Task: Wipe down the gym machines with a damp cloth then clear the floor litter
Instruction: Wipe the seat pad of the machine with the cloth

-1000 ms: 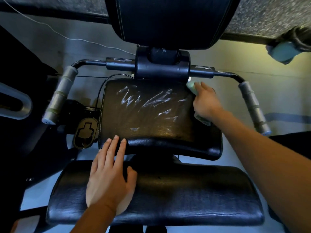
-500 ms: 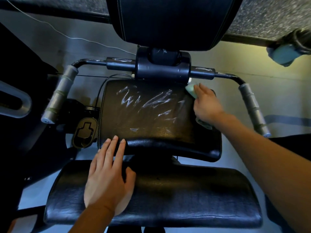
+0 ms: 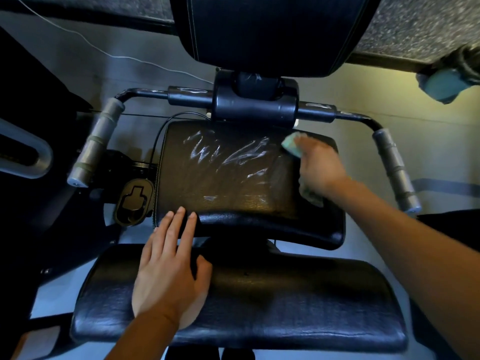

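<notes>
A thin white cord [image 3: 109, 54] trails across the grey floor [image 3: 389, 105] at the upper left, and a speckled dark mat [image 3: 415, 24] fills the upper right corner.

The scene is dim, with a cool bluish cast at left and a warmer yellow wash on the wall [image 3: 389, 81] at upper right. Wet streaks glare white on the middle pad [image 3: 223, 178]. The right hand [image 3: 320, 165] is motion-blurred. Wide-angle bending curves the edges, and the left corner falls into black shadow.
</notes>
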